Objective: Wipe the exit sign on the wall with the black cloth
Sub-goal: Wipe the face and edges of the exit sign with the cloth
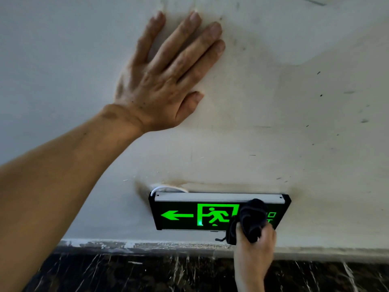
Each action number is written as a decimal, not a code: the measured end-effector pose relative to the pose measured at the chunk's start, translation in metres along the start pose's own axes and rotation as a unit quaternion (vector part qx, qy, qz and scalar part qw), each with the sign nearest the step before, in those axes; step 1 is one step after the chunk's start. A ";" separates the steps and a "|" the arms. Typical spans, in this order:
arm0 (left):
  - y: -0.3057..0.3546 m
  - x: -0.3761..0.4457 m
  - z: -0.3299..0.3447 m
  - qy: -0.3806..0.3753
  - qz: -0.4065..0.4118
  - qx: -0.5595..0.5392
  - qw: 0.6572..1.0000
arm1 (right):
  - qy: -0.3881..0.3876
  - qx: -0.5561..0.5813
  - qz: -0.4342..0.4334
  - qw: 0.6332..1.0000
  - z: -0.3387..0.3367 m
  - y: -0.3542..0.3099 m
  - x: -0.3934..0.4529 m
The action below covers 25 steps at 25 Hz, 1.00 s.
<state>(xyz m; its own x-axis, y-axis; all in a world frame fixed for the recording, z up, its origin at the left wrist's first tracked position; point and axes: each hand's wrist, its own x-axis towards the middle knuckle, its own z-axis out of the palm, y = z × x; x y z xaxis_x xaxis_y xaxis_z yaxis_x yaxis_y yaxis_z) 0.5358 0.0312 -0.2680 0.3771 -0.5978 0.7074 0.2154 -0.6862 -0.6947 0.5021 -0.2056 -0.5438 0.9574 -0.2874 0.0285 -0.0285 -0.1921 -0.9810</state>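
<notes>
The exit sign (189,214) is a black box low on the white wall, lit green with a left arrow and a running figure. My right hand (255,249) comes up from below and grips the bunched black cloth (251,218), which presses on the right part of the sign's face and hides most of the green lettering there. My left hand (166,76) lies flat on the wall well above and left of the sign, fingers spread, holding nothing.
The white wall (305,123) is scuffed and stained, with a brownish mark above the sign. A white cable (166,189) loops out at the sign's top left corner. Below runs a dark marble skirting (126,272).
</notes>
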 end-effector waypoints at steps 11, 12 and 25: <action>0.001 0.000 0.005 0.017 -0.012 -0.018 1.000 | -0.155 0.001 -0.106 0.982 0.079 -0.028 -0.081; 0.001 0.001 0.005 0.016 -0.012 -0.019 1.000 | -0.173 -0.012 -0.124 0.977 0.086 -0.031 -0.087; 0.001 0.002 -0.002 0.004 -0.011 -0.026 1.000 | -0.232 -0.112 -0.095 0.962 0.113 0.000 -0.110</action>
<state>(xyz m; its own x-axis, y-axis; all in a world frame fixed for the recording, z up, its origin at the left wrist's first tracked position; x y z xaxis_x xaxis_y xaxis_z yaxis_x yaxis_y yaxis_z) 0.5344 0.0287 -0.2670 0.3658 -0.5856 0.7234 0.1756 -0.7198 -0.6716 0.4291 -0.0680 -0.5681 0.9751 0.2122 0.0638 0.1486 -0.4127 -0.8986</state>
